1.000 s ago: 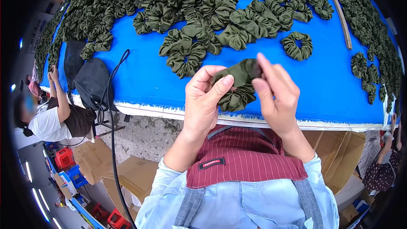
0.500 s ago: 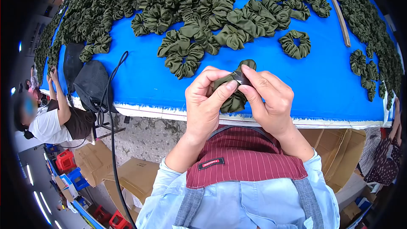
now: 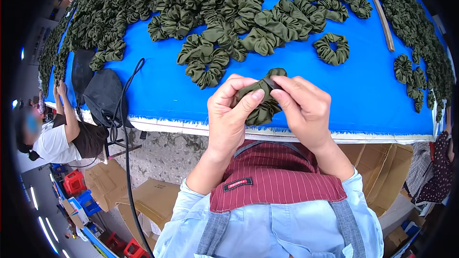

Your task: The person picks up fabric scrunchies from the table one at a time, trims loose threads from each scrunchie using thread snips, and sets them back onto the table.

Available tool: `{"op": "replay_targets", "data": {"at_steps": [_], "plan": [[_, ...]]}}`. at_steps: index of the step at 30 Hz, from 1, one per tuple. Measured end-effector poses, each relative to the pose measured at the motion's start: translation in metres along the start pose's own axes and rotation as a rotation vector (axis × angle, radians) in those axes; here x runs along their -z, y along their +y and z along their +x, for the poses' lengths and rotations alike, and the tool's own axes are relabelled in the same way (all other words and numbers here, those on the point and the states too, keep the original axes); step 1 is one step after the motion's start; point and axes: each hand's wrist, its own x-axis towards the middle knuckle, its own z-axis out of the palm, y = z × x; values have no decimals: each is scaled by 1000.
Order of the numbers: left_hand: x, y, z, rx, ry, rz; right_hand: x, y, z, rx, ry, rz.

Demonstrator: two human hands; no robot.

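Note:
A dark green scrunchie (image 3: 262,110) is pinched in my left hand (image 3: 231,107), thumb on top and fingers curled behind it. My right hand (image 3: 306,105) is closed at the scrunchie's right side, thumb and forefinger pinching a small dark piece (image 3: 271,83) against the fabric. Whether that piece is a small tool or a fold of cloth, I cannot tell. Both hands are above the front edge of the blue-covered table (image 3: 373,95). Beyond them lies a single scrunchie (image 3: 332,48), and a group of others (image 3: 205,59) sits to its left.
Heaps of green scrunchies (image 3: 191,0) cover the table's far side. A wooden strip (image 3: 377,9) lies at right. A black mesh bag (image 3: 106,95) and black cable (image 3: 126,162) are at left. Cardboard boxes (image 3: 153,198) stand below. A co-worker (image 3: 62,134) works at the left edge.
My right thumb and fingertips have shifted slightly on the scrunchie. A pale glint between the fingertips no longer shows. The hands stay in nearly the same place.

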Motion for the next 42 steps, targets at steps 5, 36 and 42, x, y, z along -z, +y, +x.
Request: {"op": "replay_targets", "data": {"at_steps": [5,36,42], "plan": [[2,-1,-1,-30,13,20,1,0,0,-68,13,44],[-3,-9,0,-298,74,254,-11,-4,-3,-126,108,204],[0,-6,0,-90,92,-82,-4,11,-7,-277,305,388]]}}
